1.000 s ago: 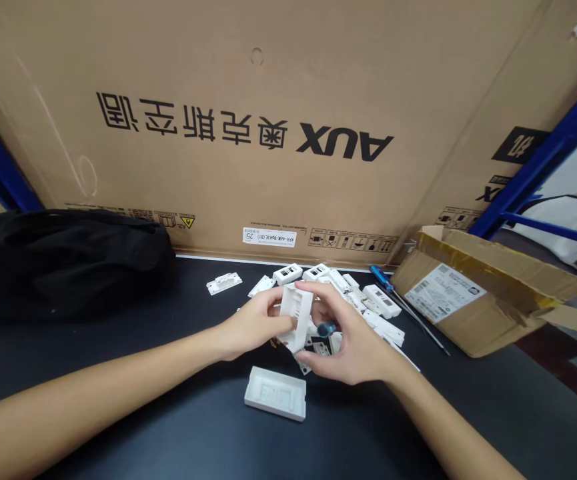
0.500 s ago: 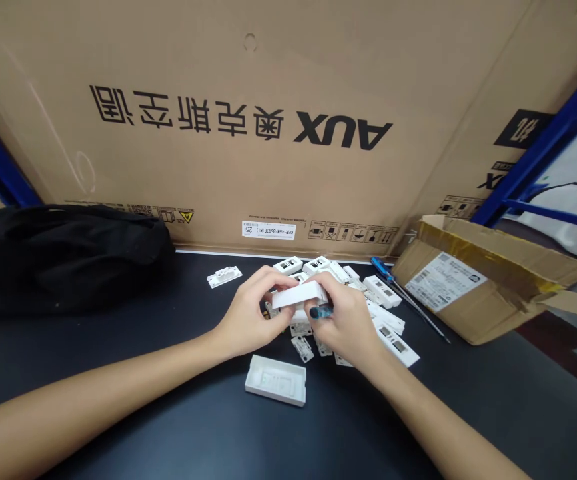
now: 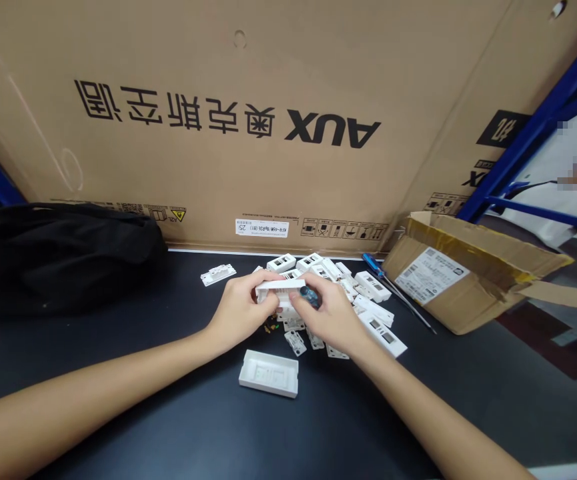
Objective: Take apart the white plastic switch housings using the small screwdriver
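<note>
Between both hands, over a pile of parts, is a white rectangular plastic casing (image 3: 288, 285), its hollow, ribbed side tilted partly toward me. My left hand (image 3: 241, 307) grips its left end, thumb at the lower edge. Fingers of my right hand (image 3: 331, 313) are closed on the right end. A small dark-teal cylindrical piece (image 3: 309, 297) shows between my right fingers; its kind cannot be made out. On the black table in front of my hands lies a white plastic shell (image 3: 269, 375), open side up.
White casings with dark windows (image 3: 311, 261) and small frames (image 3: 295, 342) are heaped behind and below my hands. A blue-handled screwdriver (image 3: 374, 265) lies beside an open cardboard box (image 3: 463, 287). A black cloth bag (image 3: 63, 260) is left, a large carton (image 3: 208, 180) behind. A person (image 3: 553, 207) is at right.
My hands have turned the casing, so its hollow underside now shows where its smooth outer face was seen. The whole view has shifted slightly.
</note>
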The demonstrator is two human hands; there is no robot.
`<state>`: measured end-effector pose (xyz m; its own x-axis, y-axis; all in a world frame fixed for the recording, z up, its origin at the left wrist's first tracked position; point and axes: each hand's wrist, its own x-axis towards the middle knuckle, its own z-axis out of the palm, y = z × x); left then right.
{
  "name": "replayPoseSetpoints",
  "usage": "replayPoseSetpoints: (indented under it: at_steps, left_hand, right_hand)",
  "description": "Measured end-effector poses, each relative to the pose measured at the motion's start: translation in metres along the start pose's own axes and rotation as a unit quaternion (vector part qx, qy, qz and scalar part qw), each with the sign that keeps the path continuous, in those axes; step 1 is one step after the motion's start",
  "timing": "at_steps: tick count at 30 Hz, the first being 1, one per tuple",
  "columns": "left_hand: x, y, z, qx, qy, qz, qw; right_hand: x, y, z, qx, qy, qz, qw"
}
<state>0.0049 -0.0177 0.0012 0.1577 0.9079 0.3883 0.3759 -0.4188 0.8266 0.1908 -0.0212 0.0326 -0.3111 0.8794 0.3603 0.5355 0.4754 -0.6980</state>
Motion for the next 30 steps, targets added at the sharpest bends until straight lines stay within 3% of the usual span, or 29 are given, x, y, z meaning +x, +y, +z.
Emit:
replayPoseSetpoints:
  at_steps: [6,18,25,30]
  left_hand:
    - [0.001,0.002,0.002,0.028,0.008,0.021,0.999]
    - [0.002,0.003,0.003,0.041,0.019,0.044,0.998]
    - [0.003,0.004,-0.002,0.054,0.01,0.11,0.992]
    - [0.01,0.002,-0.011,-0.03,-0.073,0.114,0.99]
  right_hand:
    - [-0.001,0.003,0.008,-0.044,0.047,0.013,0.998]
    - [-0.003,0.004,0.022,-0.081,0.115,-0.048,0.989]
    - [-0.002,0.009,0.022,-0.055,0.085,-0.065,0.993]
    - [0.001,0.014,0.017,-0.028,0.038,-0.068,0.997]
